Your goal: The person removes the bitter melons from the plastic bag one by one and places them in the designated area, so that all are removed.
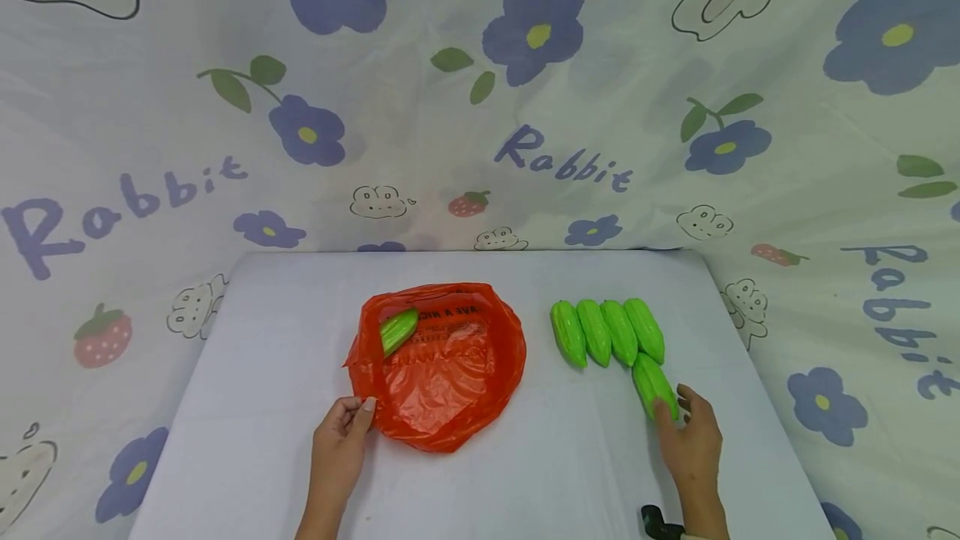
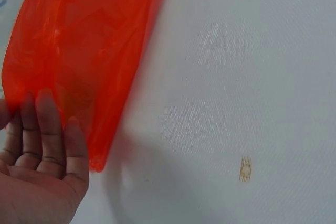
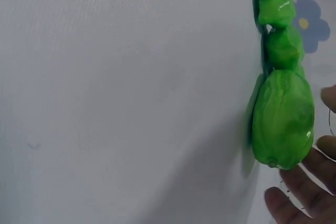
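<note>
A red plastic bag (image 1: 450,390) lies with its mouth wide on the table, one green ridged vegetable (image 1: 400,329) inside near its left wall. At the bag's lower-left rim, my left hand (image 1: 341,440) pinches the plastic between thumb and fingers. On the right, a glossy green vegetable (image 1: 655,386) lies just below a row of similar ones. My right hand (image 1: 692,436) is beside its near end, thumb overlapping it in the head view and fingers spread. The right wrist view shows loosely bent fingers (image 3: 299,190) around the end of this vegetable (image 3: 283,119), not closed round it.
Several more green vegetables (image 1: 606,332) lie side by side at the back right of the white table (image 1: 247,407). A black object (image 1: 656,521) is at the right wrist. Printed cloth (image 1: 420,107) hangs behind the table and along its sides.
</note>
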`<act>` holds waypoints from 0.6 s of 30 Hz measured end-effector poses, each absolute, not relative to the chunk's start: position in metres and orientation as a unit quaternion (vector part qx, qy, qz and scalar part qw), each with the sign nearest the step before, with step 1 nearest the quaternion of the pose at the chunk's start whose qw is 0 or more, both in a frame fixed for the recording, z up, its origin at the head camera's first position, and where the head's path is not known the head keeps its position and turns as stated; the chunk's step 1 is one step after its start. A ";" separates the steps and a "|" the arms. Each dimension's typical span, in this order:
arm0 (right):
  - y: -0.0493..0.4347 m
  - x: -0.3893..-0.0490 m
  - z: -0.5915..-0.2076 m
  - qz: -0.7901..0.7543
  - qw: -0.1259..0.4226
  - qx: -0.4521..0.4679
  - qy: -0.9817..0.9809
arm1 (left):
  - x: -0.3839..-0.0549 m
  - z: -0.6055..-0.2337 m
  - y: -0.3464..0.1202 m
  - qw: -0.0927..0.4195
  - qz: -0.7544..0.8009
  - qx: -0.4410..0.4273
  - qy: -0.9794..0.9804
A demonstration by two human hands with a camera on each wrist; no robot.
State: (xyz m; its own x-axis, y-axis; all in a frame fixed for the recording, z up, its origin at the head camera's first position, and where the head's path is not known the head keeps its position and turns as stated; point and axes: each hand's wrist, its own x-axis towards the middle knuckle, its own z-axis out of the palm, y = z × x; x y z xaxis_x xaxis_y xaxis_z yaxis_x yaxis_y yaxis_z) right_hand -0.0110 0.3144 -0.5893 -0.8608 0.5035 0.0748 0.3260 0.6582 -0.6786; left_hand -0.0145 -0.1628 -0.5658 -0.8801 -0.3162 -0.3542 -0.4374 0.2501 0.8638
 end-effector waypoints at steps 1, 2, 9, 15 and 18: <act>0.314 -0.012 -0.589 0.343 0.146 -0.226 -0.900 | -0.014 -0.565 -0.163 0.050 0.565 -0.237 0.789; 0.313 -0.012 -0.588 0.343 0.162 -0.222 -0.898 | -0.014 -0.565 -0.163 0.048 0.565 -0.235 0.790; 0.304 -0.020 -0.578 0.338 0.222 -0.179 -0.897 | -0.014 -0.564 -0.162 0.036 0.567 -0.231 0.790; 0.296 -0.024 -0.568 0.348 0.225 -0.147 -0.898 | -0.015 -0.563 -0.162 0.039 0.570 -0.231 0.787; 0.289 -0.026 -0.564 0.349 0.222 -0.123 -0.902 | -0.014 -0.563 -0.162 0.040 0.570 -0.229 0.788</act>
